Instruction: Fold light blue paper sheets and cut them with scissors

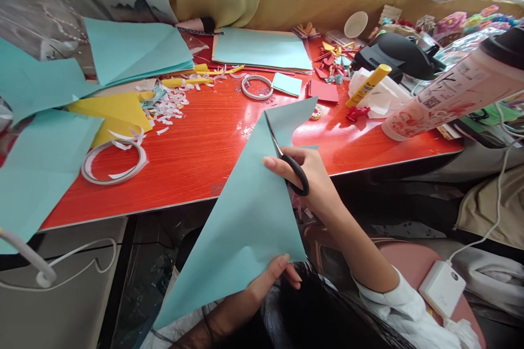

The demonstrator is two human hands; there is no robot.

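Observation:
Black-handled scissors (298,174) are in my right hand (309,177), their handle loops around my thumb and fingers. The blades point up and away along a slit in a large light blue sheet (241,229), near its upper tip. A curved blue flap (292,119) stands off to the right of the blades. At the sheet's lower edge, my left hand (272,278) pinches the paper near its bottom right corner, thumb on top and fingertips showing beyond the edge. The sheet hangs over the front edge of the table.
On the red table (196,158) lie two tape rolls (257,88), white paper shreds (170,103), yellow paper (112,114) and stacked blue sheets (262,48). A glue stick (368,85) and a leaning pink-white cup (454,90) are at the right. Dark hair partly hides the bottom.

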